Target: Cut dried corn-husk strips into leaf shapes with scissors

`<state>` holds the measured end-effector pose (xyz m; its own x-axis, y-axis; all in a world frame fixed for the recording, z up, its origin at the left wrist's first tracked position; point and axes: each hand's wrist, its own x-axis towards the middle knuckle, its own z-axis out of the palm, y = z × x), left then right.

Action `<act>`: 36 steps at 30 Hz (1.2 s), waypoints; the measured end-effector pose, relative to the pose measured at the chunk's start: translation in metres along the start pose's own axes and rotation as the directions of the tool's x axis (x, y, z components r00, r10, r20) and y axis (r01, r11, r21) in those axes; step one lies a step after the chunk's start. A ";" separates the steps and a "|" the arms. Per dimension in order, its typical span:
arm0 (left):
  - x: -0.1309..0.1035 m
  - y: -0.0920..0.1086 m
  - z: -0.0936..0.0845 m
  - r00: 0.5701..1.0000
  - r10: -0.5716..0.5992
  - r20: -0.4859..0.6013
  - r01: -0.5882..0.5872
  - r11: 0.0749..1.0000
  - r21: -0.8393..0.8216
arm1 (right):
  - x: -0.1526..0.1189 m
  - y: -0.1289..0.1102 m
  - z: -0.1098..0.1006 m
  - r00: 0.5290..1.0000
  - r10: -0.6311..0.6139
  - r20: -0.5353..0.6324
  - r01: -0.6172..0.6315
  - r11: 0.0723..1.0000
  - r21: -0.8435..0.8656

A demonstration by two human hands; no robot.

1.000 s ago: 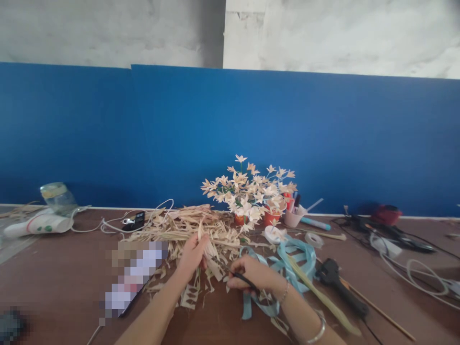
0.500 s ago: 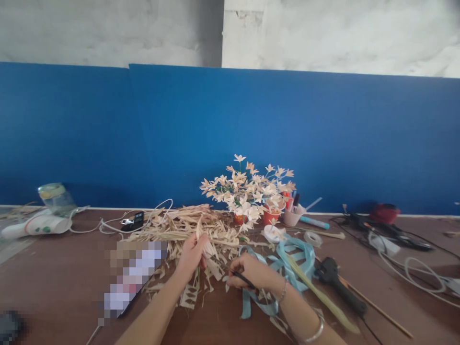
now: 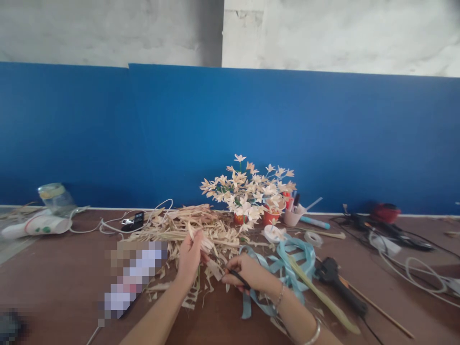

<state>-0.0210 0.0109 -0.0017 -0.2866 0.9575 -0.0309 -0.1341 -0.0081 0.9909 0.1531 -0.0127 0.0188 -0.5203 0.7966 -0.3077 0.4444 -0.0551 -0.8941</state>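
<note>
Our left hand [image 3: 189, 256] pinches a dried leaf strip [image 3: 201, 239] upright, grip closed, so scissors [image 3: 235, 275] clasped in our right hand [image 3: 247, 273] can trim it.

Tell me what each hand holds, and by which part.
The left hand pinches a pale dried leaf strip near its lower end. The right hand grips black-handled scissors by the handles.

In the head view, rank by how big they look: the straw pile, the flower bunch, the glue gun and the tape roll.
1. straw pile
2. flower bunch
3. glue gun, though nearer the camera
4. tape roll
</note>
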 end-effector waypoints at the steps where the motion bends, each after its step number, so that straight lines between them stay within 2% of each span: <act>1: 0.000 0.000 0.000 1.000 0.001 -0.009 -0.001 1.000 0.006 | 0.000 0.000 0.000 1.000 -0.001 -0.003 0.001 1.000 -0.002; 13: -0.004 0.002 0.002 1.000 0.028 -0.002 -0.028 0.998 0.049 | 0.002 0.003 0.004 1.000 -0.012 -0.018 0.012 1.000 0.008; 20: -0.005 -0.003 0.005 0.999 0.021 -0.031 -0.023 0.997 -0.073 | 0.007 0.010 0.012 0.997 -0.045 -0.055 0.047 0.998 0.040; 25: -0.007 -0.003 0.008 0.998 0.020 -0.060 -0.031 0.983 -0.181 | 0.008 0.006 0.018 0.995 -0.013 -0.094 0.018 0.998 0.053; 29: -0.009 -0.001 0.011 0.995 0.009 -0.096 -0.031 0.974 -0.226 | 0.008 0.004 0.020 0.996 -0.015 -0.090 0.022 0.997 0.079; 36: -0.014 -0.001 0.014 0.996 -0.032 -0.084 0.008 0.961 -0.278 | 0.011 0.005 0.026 0.993 0.005 -0.121 0.011 0.991 0.135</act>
<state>-0.0038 0.0016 -0.0002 -0.3609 0.9297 -0.0738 -0.3943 -0.0804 0.9155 0.1306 -0.0203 0.0021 -0.4261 0.8632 -0.2710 0.3358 -0.1272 -0.9333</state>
